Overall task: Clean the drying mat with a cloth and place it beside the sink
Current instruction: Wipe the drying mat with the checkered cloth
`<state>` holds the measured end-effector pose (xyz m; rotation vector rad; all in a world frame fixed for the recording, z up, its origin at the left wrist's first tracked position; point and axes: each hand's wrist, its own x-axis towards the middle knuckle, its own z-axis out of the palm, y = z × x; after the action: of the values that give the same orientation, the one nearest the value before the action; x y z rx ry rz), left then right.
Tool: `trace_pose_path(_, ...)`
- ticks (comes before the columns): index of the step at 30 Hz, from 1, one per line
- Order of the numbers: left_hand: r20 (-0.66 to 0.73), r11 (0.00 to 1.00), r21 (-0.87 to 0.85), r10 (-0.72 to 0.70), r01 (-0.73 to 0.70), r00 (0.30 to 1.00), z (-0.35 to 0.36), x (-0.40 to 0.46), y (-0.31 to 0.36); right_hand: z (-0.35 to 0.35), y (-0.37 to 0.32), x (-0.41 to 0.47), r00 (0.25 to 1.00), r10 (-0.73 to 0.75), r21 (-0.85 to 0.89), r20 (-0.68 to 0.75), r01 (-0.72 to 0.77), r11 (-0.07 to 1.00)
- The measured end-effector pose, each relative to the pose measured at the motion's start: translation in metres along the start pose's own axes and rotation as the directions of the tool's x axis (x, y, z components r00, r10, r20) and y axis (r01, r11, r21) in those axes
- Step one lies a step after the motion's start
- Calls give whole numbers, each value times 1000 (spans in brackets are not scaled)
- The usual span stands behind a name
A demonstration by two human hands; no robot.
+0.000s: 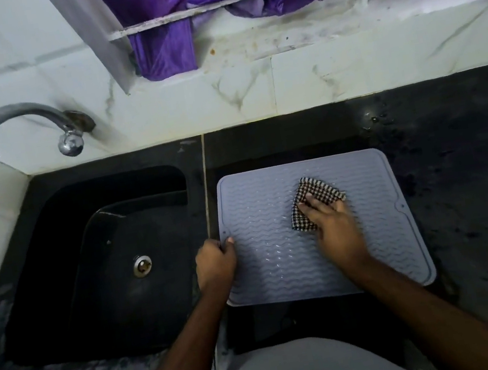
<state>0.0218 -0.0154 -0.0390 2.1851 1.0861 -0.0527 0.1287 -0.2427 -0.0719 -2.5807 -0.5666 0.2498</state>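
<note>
A pale grey drying mat (273, 251) with a wavy ribbed surface lies flat on the black counter, just right of the sink (101, 266). My left hand (215, 262) grips the mat's left edge, fingers curled round the rim. My right hand (331, 222) presses a folded black-and-white checked cloth (312, 192) onto the mat's upper middle, fingers laid flat over it. The hand is slightly blurred.
The black sink has a metal drain (142, 265) and a chrome tap (23, 128) on the white tiled wall behind. The dark counter (468, 179) stretches right, with water drops near the wall. Purple fabric (164, 52) hangs from a ledge above.
</note>
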Motion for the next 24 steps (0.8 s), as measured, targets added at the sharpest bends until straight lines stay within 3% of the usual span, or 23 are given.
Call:
trace_pose_path(7,10,1000,19,8,-9,1000,-3,-11,-22,-4,-5,-7,998,-68,-29,-7,68,997)
trace_pose_path(16,-50,997,-26,70,-71,996,-4,-35,-45,-2,-17,-39,1000,-21,-32,-9,20,999)
trace_pose_path(24,-18,998,-9,64,-64,998,-10,-38,-56,2,-24,-52,1000,-13,14,-5,13,1000)
